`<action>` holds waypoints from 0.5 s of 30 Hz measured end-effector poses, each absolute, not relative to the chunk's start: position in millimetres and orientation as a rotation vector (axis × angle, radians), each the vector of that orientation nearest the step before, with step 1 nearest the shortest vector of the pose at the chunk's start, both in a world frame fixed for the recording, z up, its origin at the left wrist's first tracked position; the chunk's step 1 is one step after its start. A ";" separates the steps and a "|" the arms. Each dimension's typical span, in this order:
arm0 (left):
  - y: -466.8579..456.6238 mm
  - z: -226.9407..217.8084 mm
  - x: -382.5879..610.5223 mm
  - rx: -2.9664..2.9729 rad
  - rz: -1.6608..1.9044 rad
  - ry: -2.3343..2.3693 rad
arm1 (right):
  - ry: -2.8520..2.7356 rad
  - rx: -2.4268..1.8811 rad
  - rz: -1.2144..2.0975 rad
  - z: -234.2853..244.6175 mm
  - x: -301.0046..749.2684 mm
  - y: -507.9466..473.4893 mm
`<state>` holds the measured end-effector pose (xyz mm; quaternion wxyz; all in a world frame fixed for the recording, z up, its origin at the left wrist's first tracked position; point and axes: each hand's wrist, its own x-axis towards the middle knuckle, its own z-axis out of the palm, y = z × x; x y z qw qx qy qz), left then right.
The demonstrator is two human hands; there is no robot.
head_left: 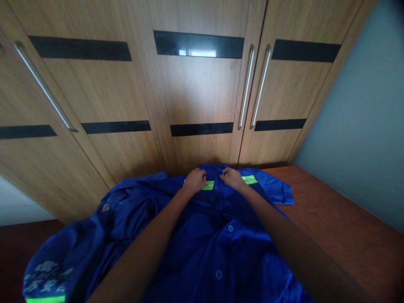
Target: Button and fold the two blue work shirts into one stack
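Observation:
A blue work jacket point(202, 235) lies spread out in front of me, with a button placket down its middle and yellow-green reflective strips across the chest. My left hand point(195, 181) is closed on the cloth near its far end, beside the left part of the reflective strip point(208, 185). On the other side of the placket, my right hand point(232, 178) pinches the fabric close to the upper buttons. Both sets of fingertips are partly hidden. Lower down, a large button point(230, 228) shows on the front. One short sleeve point(280, 192) stretches out to the right.
More blue cloth point(63, 252) with white markings and a bright strip is bunched at the left. Beneath is a reddish-brown surface point(341, 235). A wooden wardrobe point(202, 92) with metal handles point(246, 86) stands right behind the jacket, and a pale wall point(356, 139) rises at the right.

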<state>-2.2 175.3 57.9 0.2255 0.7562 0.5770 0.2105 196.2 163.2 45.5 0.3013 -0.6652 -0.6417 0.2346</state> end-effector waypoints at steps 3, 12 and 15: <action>173.9 49.7 24.0 1.897 0.593 1.469 | -1.706 -1.693 0.718 45.7 174.9 170.0; 169.9 29.4 37.7 1.358 0.704 1.271 | -1.654 -1.530 0.792 34.3 183.7 162.6; 170.0 30.0 39.9 1.229 0.755 1.212 | -1.649 -1.585 0.673 28.9 201.0 159.3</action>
